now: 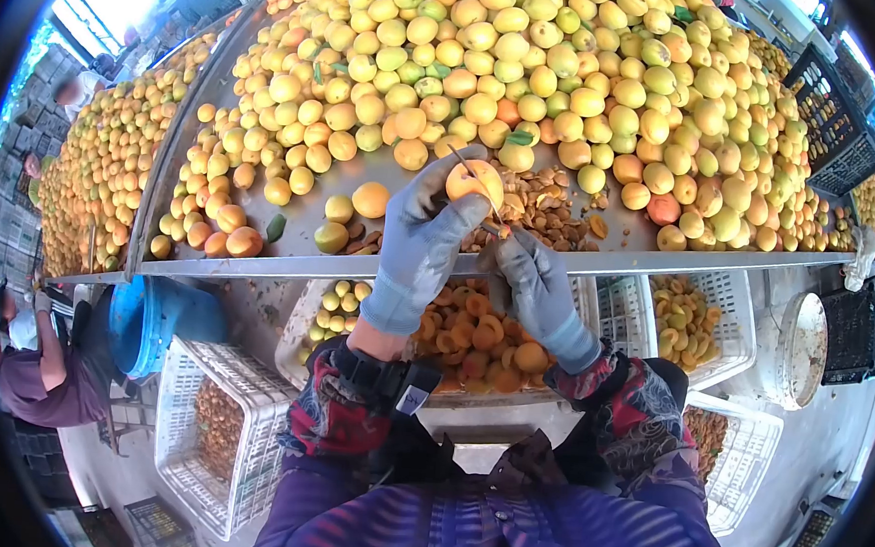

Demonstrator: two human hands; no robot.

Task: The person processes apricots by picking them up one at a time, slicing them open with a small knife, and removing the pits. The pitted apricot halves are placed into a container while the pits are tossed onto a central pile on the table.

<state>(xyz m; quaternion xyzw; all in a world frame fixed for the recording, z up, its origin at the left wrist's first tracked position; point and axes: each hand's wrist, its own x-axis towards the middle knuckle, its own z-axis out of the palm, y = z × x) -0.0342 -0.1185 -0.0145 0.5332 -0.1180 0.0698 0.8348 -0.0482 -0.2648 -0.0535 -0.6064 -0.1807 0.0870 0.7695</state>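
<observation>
My left hand (423, 235), in a grey-blue glove, is closed around a yellow-orange apricot (473, 182) above the metal table's front edge. A thin, dark knife-like blade (478, 179) lies across the fruit's face. Its lower end runs toward my right hand (537, 285), also gloved, whose fingers are pinched at the tool; the handle is hidden. A small orange bit of fruit (503, 231) shows at the right fingertips. Just behind both hands lies a pile of brown pits (537, 201). Below them, a crate holds halved apricots (476, 331).
A large heap of apricots (530, 69) covers the table, which has a raised metal edge (338, 267). Around my legs stand a white crate of pits (250, 394), a blue barrel (139, 320), a white bucket (803, 351) and another fruit crate (730, 327). A person (50, 390) sits at left.
</observation>
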